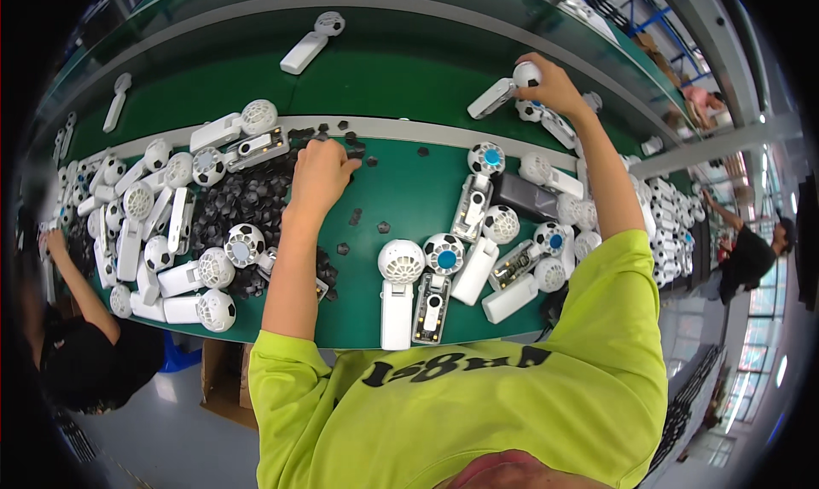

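Note:
My right hand [550, 88] reaches to the far right, over the green belt, with its fingers round the ball-shaped head of a white handheld fan [490, 98]. The fan's white handle sticks out to the left of my fingers. My left hand [322, 178] is closed above the right edge of a heap of small black pentagonal pieces [235, 203]. Its fingertips point away from me, and what they pinch, if anything, is hidden. Two fan parts stand out nearest me: a closed white fan [397, 314] and an opened one showing its inside [433, 308].
Many white fans [141, 203] crowd the left, and more [670, 225] lie to the right. A dark grey box-shaped object [526, 196] is among those by my right arm. Beyond a pale rail [384, 127], the green belt [401, 80] carries spaced-out fans. Co-workers [85, 344] sit on both sides.

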The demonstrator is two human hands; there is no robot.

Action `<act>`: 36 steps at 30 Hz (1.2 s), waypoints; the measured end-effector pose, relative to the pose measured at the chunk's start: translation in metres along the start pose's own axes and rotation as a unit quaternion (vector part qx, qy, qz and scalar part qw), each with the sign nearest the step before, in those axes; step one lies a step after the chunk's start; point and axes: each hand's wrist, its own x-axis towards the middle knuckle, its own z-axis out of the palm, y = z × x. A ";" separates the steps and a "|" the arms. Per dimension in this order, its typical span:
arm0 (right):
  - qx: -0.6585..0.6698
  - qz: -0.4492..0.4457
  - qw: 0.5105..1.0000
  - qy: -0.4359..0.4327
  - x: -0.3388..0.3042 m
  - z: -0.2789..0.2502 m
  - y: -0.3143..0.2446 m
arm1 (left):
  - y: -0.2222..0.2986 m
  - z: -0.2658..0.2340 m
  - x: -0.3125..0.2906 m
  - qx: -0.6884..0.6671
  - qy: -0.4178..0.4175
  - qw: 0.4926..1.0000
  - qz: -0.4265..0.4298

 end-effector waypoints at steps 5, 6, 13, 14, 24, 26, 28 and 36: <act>-0.132 0.051 0.990 -0.023 -0.040 -0.008 -0.011 | 0.009 -0.005 -0.005 -0.044 -0.069 0.996 0.031; -0.180 0.061 0.982 -0.021 -0.044 -0.010 -0.006 | 0.013 -0.006 -0.005 -0.022 -0.052 0.998 0.034; 0.442 0.173 0.833 0.283 -0.076 0.002 -0.031 | 0.008 -0.002 -0.008 0.000 -0.060 0.996 0.065; 0.451 0.138 0.829 0.300 -0.076 0.004 -0.042 | 0.011 -0.002 -0.010 -0.052 -0.075 0.995 0.052; 0.549 -0.121 0.764 0.316 -0.118 -0.014 -0.116 | 0.039 -0.010 -0.009 -0.117 -0.145 0.975 0.124; 0.725 -0.103 0.639 0.235 -0.117 -0.002 -0.132 | 0.051 -0.017 -0.007 -0.127 -0.147 0.980 0.049; 0.779 -0.064 0.592 0.198 -0.110 0.010 -0.146 | 0.039 -0.011 -0.007 -0.167 -0.090 0.979 0.079; 0.787 -0.066 0.598 0.136 -0.105 0.049 -0.158 | 0.131 -0.060 0.000 -0.246 0.148 0.919 0.272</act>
